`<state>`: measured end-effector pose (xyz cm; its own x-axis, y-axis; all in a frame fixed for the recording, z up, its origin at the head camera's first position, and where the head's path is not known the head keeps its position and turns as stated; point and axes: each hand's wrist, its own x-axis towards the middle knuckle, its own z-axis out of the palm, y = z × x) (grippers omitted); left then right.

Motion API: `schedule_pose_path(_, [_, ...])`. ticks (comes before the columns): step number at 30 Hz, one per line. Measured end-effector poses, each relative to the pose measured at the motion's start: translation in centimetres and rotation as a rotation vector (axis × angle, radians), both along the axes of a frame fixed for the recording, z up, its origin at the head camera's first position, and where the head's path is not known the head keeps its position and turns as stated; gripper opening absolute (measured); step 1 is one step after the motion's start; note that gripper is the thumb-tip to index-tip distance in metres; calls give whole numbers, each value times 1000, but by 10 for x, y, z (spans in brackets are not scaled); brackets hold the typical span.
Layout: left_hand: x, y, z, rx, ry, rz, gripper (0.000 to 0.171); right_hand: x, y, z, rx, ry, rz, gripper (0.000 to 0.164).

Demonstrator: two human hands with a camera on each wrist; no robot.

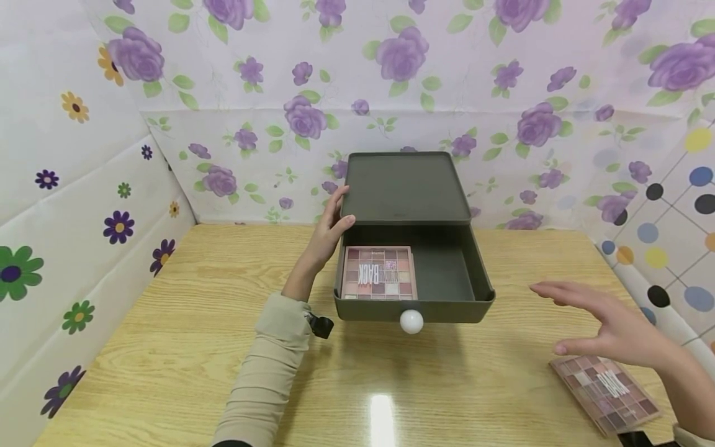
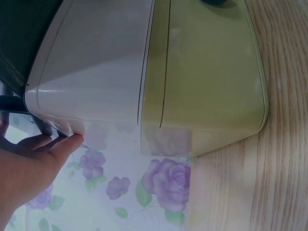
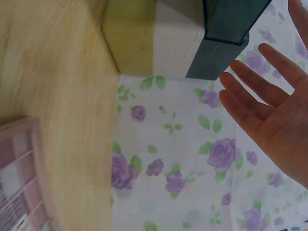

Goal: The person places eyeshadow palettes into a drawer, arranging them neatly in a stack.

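Observation:
A stacked drawer unit with a dark green top tier (image 1: 408, 186), a white middle tier (image 2: 96, 62) and a yellow bottom tier (image 2: 211, 72) stands against the back wall. Its dark top drawer (image 1: 447, 310) is pulled out, with a round white knob (image 1: 411, 321) in front. Inside, on the left, lies a pink eyeshadow palette (image 1: 378, 273). My left hand (image 1: 326, 236) rests against the unit's upper left side, thumb near the front edge. At the right, my right hand (image 1: 620, 326) hovers with fingers spread and holds nothing. Partly beneath it in the head view lies a second eyeshadow palette (image 1: 609, 391).
The unit and the second palette share a light wooden table (image 1: 195, 347). Behind them rises a wall covering with purple roses (image 1: 304, 118). A flower-print sheet (image 1: 50, 248) closes the left side, and a dotted one (image 1: 670, 248) the right.

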<state>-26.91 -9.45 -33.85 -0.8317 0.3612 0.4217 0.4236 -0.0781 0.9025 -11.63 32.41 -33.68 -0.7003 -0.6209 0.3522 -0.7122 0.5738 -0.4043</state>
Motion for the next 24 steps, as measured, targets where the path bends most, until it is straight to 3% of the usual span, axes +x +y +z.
schedule_pose_path(7, [10, 2, 10, -10, 4, 6, 67, 6, 17, -21, -16, -31, -65, 86])
schedule_pose_path(17, [9, 2, 9, -3, 13, 10, 68, 21, 34, -43, -45, -134, -176, 79])
schedule_pose_path(24, [9, 1, 9, -10, 10, 13, 67, 30, 53, -69, -82, -170, -226, 78])
